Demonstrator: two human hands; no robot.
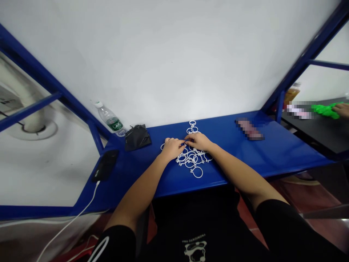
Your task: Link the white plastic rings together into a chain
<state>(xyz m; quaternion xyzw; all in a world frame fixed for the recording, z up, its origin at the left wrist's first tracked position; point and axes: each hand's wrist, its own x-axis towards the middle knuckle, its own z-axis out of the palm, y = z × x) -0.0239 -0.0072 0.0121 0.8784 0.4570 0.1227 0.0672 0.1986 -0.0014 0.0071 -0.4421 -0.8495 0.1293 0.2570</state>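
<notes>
A pile of several white plastic rings [192, 160] lies in the middle of the blue table [245, 160]. A few more white rings [192, 126] sit just behind the pile, toward the wall. My left hand [172, 147] and my right hand [199, 141] rest knuckles-up on the far side of the pile, fingertips meeting. Both hands have their fingers curled in a pinch on a white ring between them. The ring itself is mostly hidden by the fingers.
A water bottle [110, 120] lies at the back left beside a black cloth mask [137, 137]. A black phone [105, 164] with a white cable [73, 218] sits at the left edge. Another person's hand [342, 109] holds green items [325, 110] at the neighbouring black table.
</notes>
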